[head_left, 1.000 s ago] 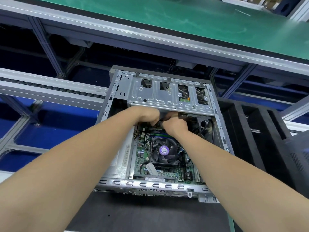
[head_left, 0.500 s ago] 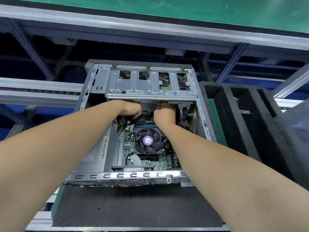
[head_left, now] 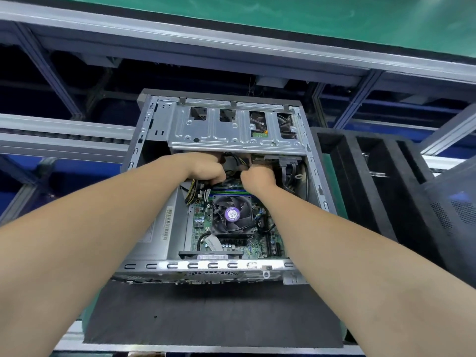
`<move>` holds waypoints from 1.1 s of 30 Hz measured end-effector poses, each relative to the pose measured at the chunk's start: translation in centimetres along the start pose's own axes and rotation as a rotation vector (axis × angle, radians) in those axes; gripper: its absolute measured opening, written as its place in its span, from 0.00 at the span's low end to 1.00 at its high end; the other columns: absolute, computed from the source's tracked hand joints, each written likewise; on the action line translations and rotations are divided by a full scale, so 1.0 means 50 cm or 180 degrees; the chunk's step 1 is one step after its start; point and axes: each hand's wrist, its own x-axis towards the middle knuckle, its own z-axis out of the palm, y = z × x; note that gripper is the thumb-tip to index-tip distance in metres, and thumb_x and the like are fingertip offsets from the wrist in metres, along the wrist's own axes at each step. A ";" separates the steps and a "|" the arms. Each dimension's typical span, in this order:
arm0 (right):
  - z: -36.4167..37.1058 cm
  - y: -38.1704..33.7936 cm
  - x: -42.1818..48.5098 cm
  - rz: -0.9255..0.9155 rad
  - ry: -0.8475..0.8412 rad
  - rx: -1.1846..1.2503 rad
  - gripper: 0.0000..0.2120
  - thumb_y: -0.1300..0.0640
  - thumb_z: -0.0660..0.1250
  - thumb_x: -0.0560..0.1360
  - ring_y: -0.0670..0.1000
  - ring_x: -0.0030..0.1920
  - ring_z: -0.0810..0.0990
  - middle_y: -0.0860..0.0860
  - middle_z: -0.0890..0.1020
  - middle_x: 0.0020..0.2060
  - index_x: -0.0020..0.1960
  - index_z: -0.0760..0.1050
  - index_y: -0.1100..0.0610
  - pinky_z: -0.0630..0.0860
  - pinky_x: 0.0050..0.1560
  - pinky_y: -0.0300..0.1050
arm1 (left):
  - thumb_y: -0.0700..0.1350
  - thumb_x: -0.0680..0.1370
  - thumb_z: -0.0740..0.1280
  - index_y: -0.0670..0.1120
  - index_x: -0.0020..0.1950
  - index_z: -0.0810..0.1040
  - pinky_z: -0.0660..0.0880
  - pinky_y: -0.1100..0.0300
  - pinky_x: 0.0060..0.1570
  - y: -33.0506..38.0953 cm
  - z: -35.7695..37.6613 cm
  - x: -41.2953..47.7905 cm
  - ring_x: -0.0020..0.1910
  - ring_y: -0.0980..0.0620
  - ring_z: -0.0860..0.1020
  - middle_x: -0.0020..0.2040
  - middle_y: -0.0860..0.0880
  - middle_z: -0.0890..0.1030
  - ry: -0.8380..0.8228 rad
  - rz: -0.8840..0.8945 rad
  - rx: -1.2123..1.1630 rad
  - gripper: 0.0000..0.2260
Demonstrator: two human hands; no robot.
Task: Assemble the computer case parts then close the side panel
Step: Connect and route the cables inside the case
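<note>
**Grips Going Unseen, Print Too Small**

The left hand (head_left: 206,167) and right hand (head_left: 257,176) are reaching beneath the drive cage (head_left: 237,136), which is covering their fingertips, so what they are gripping is not showing. Print on the fan sticker (head_left: 232,214) and barcode label (head_left: 166,225) is proving too small to read. The right frame edge is cropping the perforated panel (head_left: 456,204).

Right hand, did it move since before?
Yes, a little rightward: the right hand now sits right of the fan centre, apart from the left hand.
</note>
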 end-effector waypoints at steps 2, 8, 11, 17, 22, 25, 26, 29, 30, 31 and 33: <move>-0.002 0.005 -0.006 -0.0211 0.0135 -0.0345 0.16 0.67 0.56 0.84 0.61 0.61 0.81 0.59 0.82 0.61 0.66 0.78 0.65 0.70 0.43 0.46 | 0.42 0.68 0.67 0.49 0.23 0.66 0.60 0.56 0.33 -0.003 -0.001 0.000 0.31 0.48 0.63 0.26 0.52 0.67 0.0116 0.0086 -0.0169 0.15; -0.005 0.024 -0.004 -0.0256 0.0346 0.0088 0.17 0.62 0.56 0.85 0.65 0.66 0.77 0.65 0.80 0.63 0.69 0.78 0.62 0.71 0.55 0.46 | 0.51 0.84 0.59 0.43 0.51 0.76 0.64 0.56 0.47 -0.010 0.005 0.025 0.48 0.46 0.71 0.54 0.42 0.76 0.0408 0.0268 -0.0114 0.12; -0.007 0.025 -0.017 -0.0246 0.0336 0.0110 0.16 0.65 0.57 0.84 0.66 0.63 0.79 0.66 0.81 0.61 0.66 0.79 0.65 0.75 0.64 0.54 | 0.52 0.86 0.56 0.39 0.71 0.72 0.66 0.56 0.56 -0.014 0.011 0.035 0.62 0.42 0.73 0.70 0.38 0.74 0.0425 0.0202 0.0014 0.21; -0.016 0.023 -0.030 -0.0061 0.0475 -0.0106 0.14 0.67 0.58 0.83 0.63 0.53 0.83 0.65 0.84 0.55 0.60 0.81 0.70 0.78 0.48 0.50 | 0.52 0.84 0.60 0.40 0.71 0.72 0.69 0.55 0.60 -0.015 0.012 0.048 0.65 0.41 0.75 0.70 0.39 0.76 0.0298 0.0423 0.0322 0.21; -0.012 0.020 -0.036 -0.0191 0.0546 -0.0355 0.13 0.71 0.59 0.80 0.58 0.41 0.76 0.63 0.80 0.43 0.55 0.82 0.69 0.68 0.34 0.45 | 0.62 0.81 0.64 0.42 0.71 0.74 0.67 0.57 0.52 -0.009 0.013 0.048 0.59 0.43 0.76 0.66 0.43 0.78 0.0146 0.0534 0.0576 0.27; -0.012 0.023 -0.037 -0.0255 0.0492 -0.0549 0.13 0.71 0.58 0.80 0.56 0.35 0.73 0.55 0.73 0.33 0.51 0.82 0.65 0.60 0.27 0.43 | 0.57 0.83 0.62 0.42 0.66 0.77 0.68 0.57 0.50 0.003 0.016 0.047 0.54 0.43 0.76 0.60 0.43 0.79 0.0173 0.0492 0.0781 0.21; -0.012 0.026 -0.037 -0.0251 0.0472 -0.0569 0.14 0.71 0.58 0.80 0.55 0.32 0.71 0.53 0.71 0.32 0.53 0.82 0.66 0.60 0.27 0.43 | 0.54 0.84 0.61 0.42 0.65 0.77 0.68 0.56 0.50 0.005 0.016 0.048 0.54 0.43 0.76 0.60 0.42 0.79 0.0203 0.0450 0.0785 0.19; -0.016 0.023 -0.039 -0.0251 0.0417 -0.0397 0.18 0.70 0.58 0.81 0.58 0.38 0.79 0.57 0.80 0.39 0.62 0.83 0.63 0.70 0.34 0.44 | 0.49 0.85 0.58 0.40 0.69 0.74 0.69 0.55 0.54 0.009 0.016 0.048 0.62 0.43 0.76 0.67 0.42 0.77 0.0267 0.0362 0.0655 0.18; -0.015 0.022 -0.038 -0.0217 0.0390 -0.0333 0.18 0.69 0.58 0.81 0.62 0.44 0.82 0.60 0.83 0.45 0.63 0.83 0.62 0.74 0.39 0.46 | 0.48 0.85 0.57 0.40 0.70 0.73 0.69 0.55 0.54 0.009 0.016 0.048 0.62 0.43 0.76 0.68 0.41 0.77 0.0260 0.0372 0.0627 0.18; -0.015 0.020 -0.038 -0.0177 0.0373 -0.0309 0.17 0.69 0.58 0.82 0.64 0.49 0.83 0.63 0.84 0.49 0.62 0.83 0.63 0.78 0.43 0.48 | 0.47 0.85 0.57 0.40 0.70 0.73 0.68 0.56 0.53 0.009 0.015 0.047 0.59 0.44 0.76 0.67 0.41 0.77 0.0238 0.0392 0.0637 0.17; -0.013 0.019 -0.035 -0.0109 0.0448 -0.0239 0.15 0.67 0.59 0.81 0.63 0.52 0.83 0.64 0.85 0.51 0.59 0.84 0.65 0.80 0.48 0.50 | 0.47 0.85 0.57 0.40 0.69 0.74 0.68 0.56 0.51 0.006 0.015 0.050 0.52 0.46 0.73 0.61 0.41 0.78 0.0184 0.0439 0.0733 0.17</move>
